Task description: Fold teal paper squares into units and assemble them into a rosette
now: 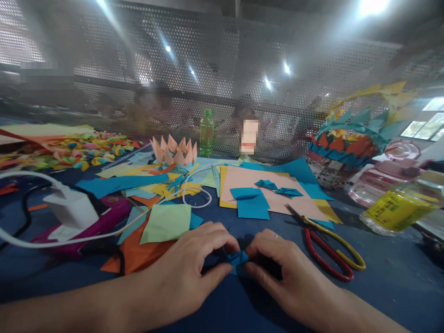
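On the far left of the desk [391, 291], a white charger [71, 208] sat in a purple power strip [116, 208], its cable [58, 244] looping toward the left forearm; sleeves or wrists were best kept clear of that loop, since a snag might have jogged the fold. Next came orange paper [138, 256] with a green square [166, 224] lying partly over it, just beyond the left hand [197, 254].

The left hand's grip was pinched on the left end of a small folded blue paper [239, 262], which was between the two hands, near the front of the desk. The step in hand appeared to be shaping its folds: good work here called for matching edges before pressing, then light, even pressure so that the thin paper would not tear or skew.

Farther back, loose blue squares [251, 203] and two folded blue pieces [277, 187] lay on a pink sheet [231, 178]; the folded pair probably made a useful pattern to check against. The right hand [282, 259] had its grip pinched on the paper's other end, mirroring the left. Scissors [305, 221] lay beyond it, apart from the fingers.
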Available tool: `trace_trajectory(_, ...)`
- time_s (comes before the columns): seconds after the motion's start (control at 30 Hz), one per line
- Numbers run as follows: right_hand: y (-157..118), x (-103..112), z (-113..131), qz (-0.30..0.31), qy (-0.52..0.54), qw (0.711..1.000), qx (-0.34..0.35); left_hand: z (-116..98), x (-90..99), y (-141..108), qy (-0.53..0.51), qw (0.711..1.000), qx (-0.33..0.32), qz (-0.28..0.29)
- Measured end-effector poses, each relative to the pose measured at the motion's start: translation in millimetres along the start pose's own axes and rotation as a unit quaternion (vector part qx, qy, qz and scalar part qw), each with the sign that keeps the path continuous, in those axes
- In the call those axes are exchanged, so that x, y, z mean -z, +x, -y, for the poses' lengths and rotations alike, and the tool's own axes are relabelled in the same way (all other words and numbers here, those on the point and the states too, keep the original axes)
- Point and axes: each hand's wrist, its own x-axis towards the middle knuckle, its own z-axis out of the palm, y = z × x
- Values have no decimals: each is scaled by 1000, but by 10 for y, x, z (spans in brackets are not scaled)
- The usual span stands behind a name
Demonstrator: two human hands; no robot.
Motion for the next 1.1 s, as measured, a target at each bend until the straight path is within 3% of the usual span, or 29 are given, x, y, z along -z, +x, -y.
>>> trace_trajectory(0.43,3,-5,30,-5,19,999,-36,-71,11,44,-30,995,90,39)
trace_trajectory(0.8,39,-26,-7,-22,12,1000,-15,44,-53,63,28,999,-22,0)
trace_trajectory(1.1,13,-41,-14,-27,12,999,18,63,-71,16,35,998,-43,0)
